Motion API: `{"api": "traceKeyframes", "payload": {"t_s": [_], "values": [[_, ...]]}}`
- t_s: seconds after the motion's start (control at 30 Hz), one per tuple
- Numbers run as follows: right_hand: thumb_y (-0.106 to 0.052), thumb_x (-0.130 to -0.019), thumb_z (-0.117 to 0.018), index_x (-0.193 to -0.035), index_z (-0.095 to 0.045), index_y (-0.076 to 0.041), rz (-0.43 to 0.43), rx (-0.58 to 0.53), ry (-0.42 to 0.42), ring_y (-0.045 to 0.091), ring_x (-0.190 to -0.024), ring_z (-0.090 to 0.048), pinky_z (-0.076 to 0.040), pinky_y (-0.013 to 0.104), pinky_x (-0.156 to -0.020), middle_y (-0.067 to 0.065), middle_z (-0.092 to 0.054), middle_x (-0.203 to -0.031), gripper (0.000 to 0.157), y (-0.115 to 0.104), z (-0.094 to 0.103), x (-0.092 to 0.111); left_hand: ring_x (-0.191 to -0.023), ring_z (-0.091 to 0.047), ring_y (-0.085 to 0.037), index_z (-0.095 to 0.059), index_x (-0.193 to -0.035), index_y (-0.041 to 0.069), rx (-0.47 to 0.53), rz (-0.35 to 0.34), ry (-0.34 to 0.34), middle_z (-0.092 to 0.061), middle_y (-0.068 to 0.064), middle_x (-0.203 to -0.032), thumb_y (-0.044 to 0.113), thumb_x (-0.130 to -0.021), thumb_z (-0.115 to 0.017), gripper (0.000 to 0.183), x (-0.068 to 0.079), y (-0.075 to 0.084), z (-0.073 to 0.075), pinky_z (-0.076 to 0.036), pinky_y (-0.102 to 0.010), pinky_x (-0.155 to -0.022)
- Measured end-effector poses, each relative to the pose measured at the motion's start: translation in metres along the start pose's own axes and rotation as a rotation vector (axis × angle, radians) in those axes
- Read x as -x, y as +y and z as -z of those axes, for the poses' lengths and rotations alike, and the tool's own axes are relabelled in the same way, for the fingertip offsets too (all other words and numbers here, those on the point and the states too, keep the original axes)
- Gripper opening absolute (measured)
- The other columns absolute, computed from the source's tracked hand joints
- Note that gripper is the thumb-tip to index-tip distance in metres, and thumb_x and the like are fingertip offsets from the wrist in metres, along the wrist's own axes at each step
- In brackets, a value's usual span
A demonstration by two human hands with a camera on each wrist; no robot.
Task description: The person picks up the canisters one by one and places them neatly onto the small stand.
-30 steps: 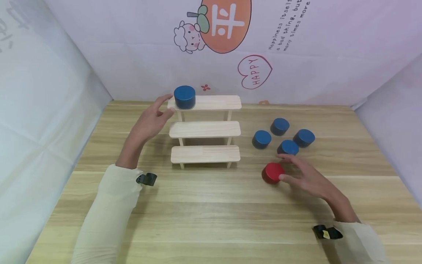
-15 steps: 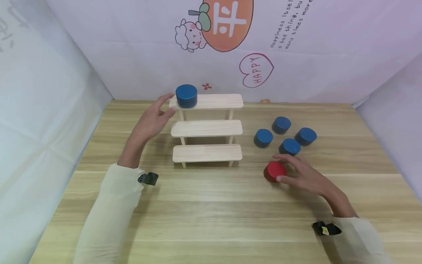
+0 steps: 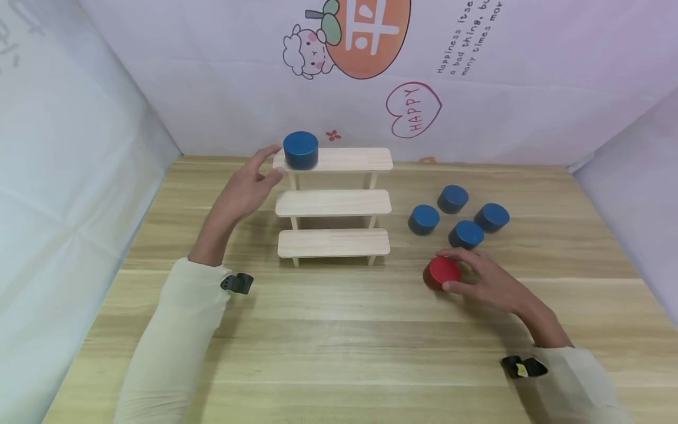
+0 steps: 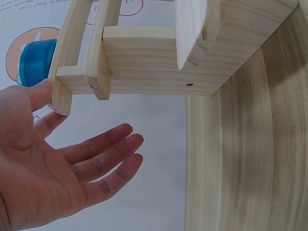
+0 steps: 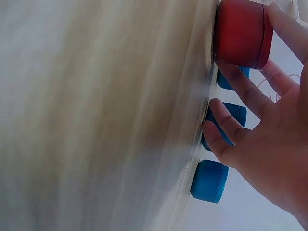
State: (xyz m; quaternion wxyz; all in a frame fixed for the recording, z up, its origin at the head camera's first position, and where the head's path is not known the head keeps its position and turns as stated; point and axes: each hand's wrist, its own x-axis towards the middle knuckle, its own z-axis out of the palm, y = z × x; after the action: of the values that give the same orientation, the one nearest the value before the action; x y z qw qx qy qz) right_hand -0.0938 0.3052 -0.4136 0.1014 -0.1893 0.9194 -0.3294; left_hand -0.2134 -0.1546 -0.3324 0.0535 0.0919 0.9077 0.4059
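My left hand [image 3: 245, 189] is at the left end of the top shelf of a small three-tier wooden stand [image 3: 333, 202]. Its thumb and index finger lie about the shelf's end, beside a blue round lidded tin [image 3: 301, 151]; the other fingers are loosely extended in the left wrist view. On the table to the right, my right hand [image 3: 492, 282] holds a red round lidded tin [image 3: 442, 273] between thumb and fingers. The red tin [image 5: 243, 33] still stands on the tabletop.
Several more blue tins [image 3: 424, 219] stand in a cluster behind the red one, right of the stand. A white printed cloth [image 3: 228, 88] hangs behind the wooden table [image 3: 318, 341], with white cloth at both sides.
My right thumb and fingers have closed in slightly around the red tin. The left hand stays at the top shelf's end. The head view has shifted a little.
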Motion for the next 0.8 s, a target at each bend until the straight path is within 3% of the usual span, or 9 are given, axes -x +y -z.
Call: {"api": "traceKeyframes", "payload": {"t_s": [0.3, 0.53, 0.8], "values": [[-0.024, -0.092, -0.075, -0.137, -0.056, -0.006, -0.014, -0.013, 0.008, 0.034, -0.118, -0.047, -0.046, 0.053, -0.088, 0.012, -0.059, -0.129, 0.052, -0.002, 0.000, 0.000, -0.131, -0.047, -0.036, -0.024, -0.159, 0.037, 0.008, 0.006, -0.007, -0.032, -0.008, -0.160, 0.051, -0.104, -0.043, 0.059, -0.001, -0.002, 0.000, -0.043, -0.061, -0.094], [-0.022, -0.093, -0.074, -0.136, -0.056, -0.006, 0.003, -0.018, 0.029, 0.029, -0.114, -0.054, -0.053, 0.038, -0.085, 0.008, -0.060, -0.126, 0.049, -0.003, 0.000, 0.003, -0.134, -0.044, -0.037, -0.023, -0.159, 0.036, 0.001, 0.009, -0.009, -0.029, -0.004, -0.161, 0.050, -0.105, -0.043, 0.060, -0.001, 0.000, 0.001, -0.041, -0.061, -0.097], [-0.027, -0.094, -0.073, -0.139, -0.055, -0.010, -0.046, -0.007, 0.033, 0.030, -0.115, -0.050, -0.046, 0.052, -0.088, 0.009, -0.058, -0.129, 0.051, -0.011, 0.006, 0.004, -0.131, -0.047, -0.037, -0.024, -0.160, 0.033, 0.003, 0.002, -0.006, -0.031, -0.006, -0.160, 0.048, -0.105, -0.043, 0.060, 0.000, 0.000, 0.001, -0.043, -0.061, -0.096]]}}
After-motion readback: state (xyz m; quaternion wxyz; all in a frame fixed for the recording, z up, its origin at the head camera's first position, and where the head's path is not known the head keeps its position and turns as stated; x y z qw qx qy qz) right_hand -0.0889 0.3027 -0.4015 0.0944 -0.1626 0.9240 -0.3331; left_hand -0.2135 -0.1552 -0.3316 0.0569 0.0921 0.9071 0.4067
